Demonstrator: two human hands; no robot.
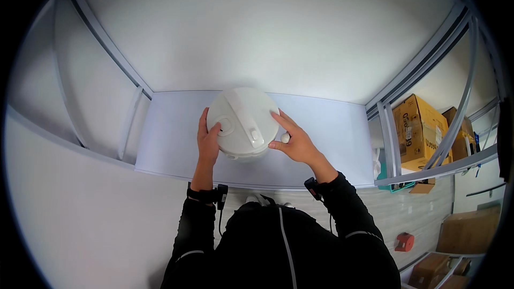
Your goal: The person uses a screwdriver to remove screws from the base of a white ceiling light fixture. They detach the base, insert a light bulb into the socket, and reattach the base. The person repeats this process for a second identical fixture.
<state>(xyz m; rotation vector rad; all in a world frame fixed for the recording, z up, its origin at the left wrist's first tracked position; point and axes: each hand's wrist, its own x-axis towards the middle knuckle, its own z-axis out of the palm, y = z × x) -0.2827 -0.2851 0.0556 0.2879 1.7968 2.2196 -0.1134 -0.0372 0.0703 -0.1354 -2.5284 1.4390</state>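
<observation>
Near the middle of the pale rectangular tabletop (332, 134), we gripped the round white plastic appliance (242, 121), lid still shut, our bare left hand (208, 140) at nine o'clock, right hand (301, 144) at three.

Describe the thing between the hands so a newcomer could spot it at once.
Start at the pale rectangular table against the white wall. Between the left hand and right hand is a round white appliance. A long straight strip across its circular top distinguishes it from the yellow-brown cardboard box at right.
</observation>
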